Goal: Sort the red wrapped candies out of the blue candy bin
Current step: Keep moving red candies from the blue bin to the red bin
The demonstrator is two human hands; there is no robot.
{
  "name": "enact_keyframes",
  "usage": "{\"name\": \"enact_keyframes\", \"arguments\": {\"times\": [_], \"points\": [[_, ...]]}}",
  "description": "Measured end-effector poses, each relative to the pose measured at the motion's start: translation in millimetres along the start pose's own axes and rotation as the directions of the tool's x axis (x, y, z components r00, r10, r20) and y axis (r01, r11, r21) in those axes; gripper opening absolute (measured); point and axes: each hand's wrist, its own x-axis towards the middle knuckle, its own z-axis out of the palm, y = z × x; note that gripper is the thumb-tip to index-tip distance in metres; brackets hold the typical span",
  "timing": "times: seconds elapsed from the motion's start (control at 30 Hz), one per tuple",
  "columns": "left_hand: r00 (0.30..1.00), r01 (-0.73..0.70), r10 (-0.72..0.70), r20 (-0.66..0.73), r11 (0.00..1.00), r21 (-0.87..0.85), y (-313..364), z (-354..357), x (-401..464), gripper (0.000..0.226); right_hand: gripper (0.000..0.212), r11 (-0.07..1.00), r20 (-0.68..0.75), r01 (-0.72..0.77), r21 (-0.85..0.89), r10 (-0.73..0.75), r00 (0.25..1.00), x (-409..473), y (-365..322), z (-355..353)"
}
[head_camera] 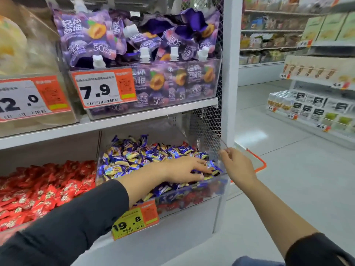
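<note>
Search step: left hand [184,167] flat, fingers spread, raking blue candies [134,156], holding nothing. Right hand [237,166] on bin [221,186] corner; grip unclear. Red candies [184,198] show low behind front wall. Next: dig down, pinch one.

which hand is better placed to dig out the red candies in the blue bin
Left. The left hand already lies flat on the blue candies inside the bin; the right hand is outside, at its right corner.

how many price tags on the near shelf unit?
3. The 12.0 tag is upper left, the 7.9 tag fronts the purple pouch bin, and the 19.8 tag fronts the blue candy bin. The sleeve may hide others.
</note>
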Motion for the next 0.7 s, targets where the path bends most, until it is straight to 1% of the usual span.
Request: {"name": "enact_keyframes", "arguments": {"times": [0.03, 0.07, 0.1, 0.13, 0.17, 0.2, 0.27, 0.3, 0.33, 0.4, 0.47, 0.5, 0.57, 0.6, 0.67, 0.7], "points": [[0.997, -0.074, 0.076, -0.008, 0.987, 0.139, -5, 2, 5, 0.04, 0.032, 1.0, -0.023, 0.008, -0.013, -0.008, 1.0, 2, 2, 2], [0.986, -0.148, 0.164, -0.036, 0.95, 0.273, -9, 3, 10, 0.042, 0.033, 1.0, -0.048, 0.015, -0.027, -0.017, 0.999, 3, 2, 4], [0.965, -0.218, 0.259, -0.048, 0.888, 0.406, -12, 2, 14, 0.044, 0.034, 0.999, -0.073, 0.026, -0.038, -0.029, 0.997, 4, 2, 6], [0.936, -0.293, 0.351, -0.016, 0.805, 0.517, -15, 1, 19, 0.047, 0.034, 0.998, -0.093, 0.041, -0.046, -0.045, 0.995, 5, 2, 8], [0.911, -0.361, 0.41, 0.048, 0.733, 0.577, -18, 1, 25, 0.048, 0.034, 0.997, -0.105, 0.058, -0.046, -0.063, 0.992, 6, 3, 9], [0.894, -0.412, 0.433, 0.114, 0.694, 0.591, -19, 0, 31, 0.05, 0.033, 0.997, -0.111, 0.07, -0.037, -0.073, 0.991, 6, 3, 9], [0.872, -0.467, 0.451, 0.189, 0.654, 0.596, -18, 2, 43, 0.05, 0.032, 0.996, -0.114, 0.084, -0.018, -0.085, 0.99, 6, 5, 9], [0.879, -0.459, 0.427, 0.211, 0.641, 0.614, -17, 3, 49, 0.05, 0.032, 0.995, -0.108, 0.095, -0.018, -0.096, 0.989, 6, 7, 9], [0.896, -0.428, 0.386, 0.217, 0.627, 0.651, -17, 4, 53, 0.052, 0.032, 0.994, -0.099, 0.107, -0.023, -0.109, 0.989, 6, 8, 8], [0.95, -0.297, 0.271, 0.154, 0.635, 0.713, -25, 2, 59, 0.053, 0.033, 0.991, -0.079, 0.132, -0.031, -0.135, 0.988, 6, 10, 8], [0.993, -0.112, 0.107, 0.051, 0.701, 0.704, -37, -7, 59, 0.049, 0.033, 0.987, -0.073, 0.157, -0.032, -0.159, 0.985, 5, 11, 6], [1.0, -0.018, 0.018, 0.007, 0.733, 0.68, -44, -13, 57, 0.047, 0.033, 0.986, -0.074, 0.165, -0.03, -0.167, 0.983, 4, 11, 5], [0.99, 0.134, -0.133, -0.044, 0.8, 0.585, -61, -25, 50, 0.045, 0.033, 0.985, -0.071, 0.17, -0.028, -0.172, 0.983, 4, 12, 6], [0.978, 0.192, -0.203, -0.036, 0.835, 0.515, -71, -30, 45, 0.045, 0.033, 0.985, -0.07, 0.169, -0.031, -0.171, 0.983, 5, 12, 6], [0.946, 0.293, -0.323, 0.038, 0.898, 0.328, -85, -39, 32, 0.045, 0.033, 0.985, -0.069, 0.171, -0.04, -0.173, 0.983, 5, 13, 7], [0.935, 0.323, -0.347, 0.067, 0.916, 0.239, -87, -43, 26, 0.045, 0.033, 0.984, -0.071, 0.173, -0.044, -0.175, 0.982, 5, 13, 7]]}}
